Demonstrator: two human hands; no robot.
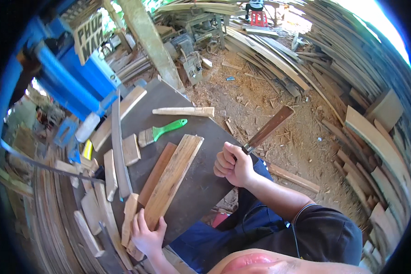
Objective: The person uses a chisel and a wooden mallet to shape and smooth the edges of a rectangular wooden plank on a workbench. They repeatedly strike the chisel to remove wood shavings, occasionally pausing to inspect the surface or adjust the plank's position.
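Note:
My left hand grips the near end of a long pale wooden board, thumb on one side and fingers on the other. The board lies slantwise on a dark tabletop. Against its left side rests a thinner reddish-brown strip of wood. My right hand is raised past the tabletop's right edge, closed around the lower end of a knife-like tool. Its flat reddish-brown upper part points up and right; a dark collar shows by my thumb. My fingers hide the rest.
A green-handled paintbrush and a tapered wooden stick lie farther back. Left of the board are a curved grey strip and several wood offcuts. A blue machine stands far left. Stacked planks line the right; wood scraps litter the ground.

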